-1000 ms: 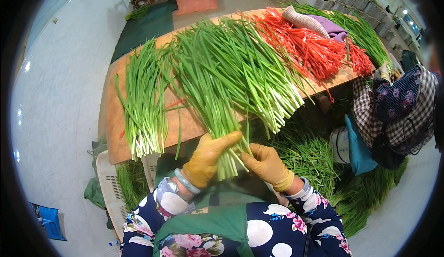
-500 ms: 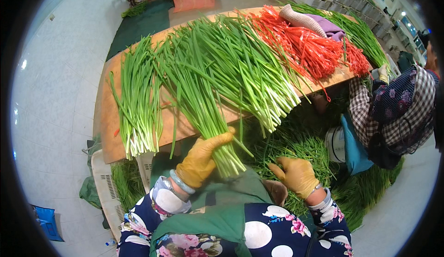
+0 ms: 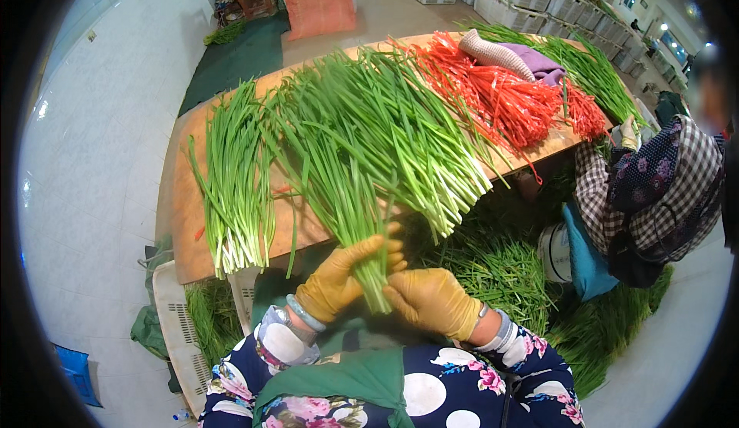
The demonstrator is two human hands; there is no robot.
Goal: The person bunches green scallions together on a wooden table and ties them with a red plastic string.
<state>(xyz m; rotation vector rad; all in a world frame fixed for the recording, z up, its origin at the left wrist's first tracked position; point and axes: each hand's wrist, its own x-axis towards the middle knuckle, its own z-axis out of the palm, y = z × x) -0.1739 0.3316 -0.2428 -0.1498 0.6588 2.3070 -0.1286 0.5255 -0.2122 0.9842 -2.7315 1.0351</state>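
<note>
A bunch of garlic chives (image 3: 372, 272) slants over the near edge of the wooden table, pale stem ends toward me. My left hand (image 3: 336, 280), in a yellow glove, is wrapped round its stems. My right hand (image 3: 436, 302), gloved alike, is closed with thumb and fingers against the right side of the stem ends; its fingertips are partly hidden. A larger pile of chives (image 3: 416, 135) lies beside the held bunch on the right, and a smaller pile (image 3: 239, 189) on the left.
Red plastic ties (image 3: 500, 97) and a purple cloth (image 3: 535, 62) lie on the table (image 3: 185, 228). A co-worker in a checked sleeve (image 3: 593, 174) sits at right. Loose greens (image 3: 500, 274) are heaped below. A white crate (image 3: 175, 320) stands at lower left.
My right hand has moved left and up to the stem ends and its fingers have closed there. The left hand still grips the bunch. The whole view has shifted slightly.
</note>
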